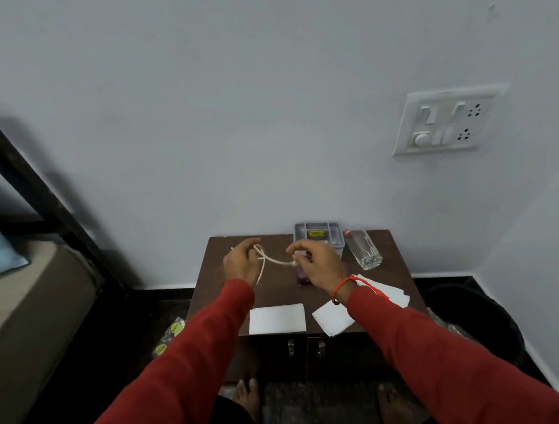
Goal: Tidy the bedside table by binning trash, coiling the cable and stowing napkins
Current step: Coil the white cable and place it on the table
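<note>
A white cable (pixel 275 260) stretches between both my hands above the dark wooden bedside table (pixel 210 277). My left hand (pixel 240 260) grips looped strands of it, with one strand hanging down past the wrist. My right hand (pixel 316 263) pinches the cable's other end between thumb and fingers. Three white napkins lie near the table's front edge: one flat (pixel 277 318), one turned at an angle (pixel 332 317), one partly under my right sleeve (pixel 390 292).
A grey plastic box (pixel 318 236) and an empty drinking glass (pixel 363 248) stand at the back of the table. A purple object (pixel 302 277) lies under my right hand. A black bin (pixel 475 319) stands on the floor to the right, wrappers (pixel 173 334) lie left, beside a bed.
</note>
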A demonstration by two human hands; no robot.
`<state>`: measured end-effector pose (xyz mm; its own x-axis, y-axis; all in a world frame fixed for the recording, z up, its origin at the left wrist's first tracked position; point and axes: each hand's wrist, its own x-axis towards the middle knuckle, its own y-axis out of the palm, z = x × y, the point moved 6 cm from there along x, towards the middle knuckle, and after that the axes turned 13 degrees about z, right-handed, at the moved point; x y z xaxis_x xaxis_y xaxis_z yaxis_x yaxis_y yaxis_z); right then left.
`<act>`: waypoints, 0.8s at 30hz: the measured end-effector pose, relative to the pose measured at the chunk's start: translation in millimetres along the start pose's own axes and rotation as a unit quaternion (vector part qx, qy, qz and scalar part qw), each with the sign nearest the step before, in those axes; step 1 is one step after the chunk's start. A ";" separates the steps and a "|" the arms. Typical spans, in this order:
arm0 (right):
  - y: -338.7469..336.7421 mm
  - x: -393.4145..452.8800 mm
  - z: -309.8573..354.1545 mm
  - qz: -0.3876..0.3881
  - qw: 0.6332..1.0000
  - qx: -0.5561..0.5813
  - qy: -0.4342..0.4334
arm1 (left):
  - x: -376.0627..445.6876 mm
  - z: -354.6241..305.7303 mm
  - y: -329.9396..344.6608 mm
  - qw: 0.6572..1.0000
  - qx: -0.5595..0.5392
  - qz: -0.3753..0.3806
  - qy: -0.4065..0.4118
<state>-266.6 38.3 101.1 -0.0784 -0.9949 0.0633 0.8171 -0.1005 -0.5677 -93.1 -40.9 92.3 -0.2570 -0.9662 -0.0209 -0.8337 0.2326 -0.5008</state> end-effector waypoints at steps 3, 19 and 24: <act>2.6 -1.1 -15.7 0.009 1.000 -0.020 0.019 | 12.0 18.6 0.7 0.998 -0.029 0.009 -0.048; 5.4 16.2 -137.7 0.090 0.953 -0.266 0.109 | 73.2 91.1 45.4 0.895 0.373 0.232 0.072; 17.8 24.1 -156.9 0.137 0.902 -0.381 0.149 | 74.4 118.1 54.4 0.890 0.416 0.176 0.063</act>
<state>-343.5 11.5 -36.3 -0.1765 -0.9294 -0.3242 0.2086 0.2866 -0.9351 -99.9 -113.3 -38.7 -0.5274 -0.8175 -0.2314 -0.0547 0.3045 -0.9509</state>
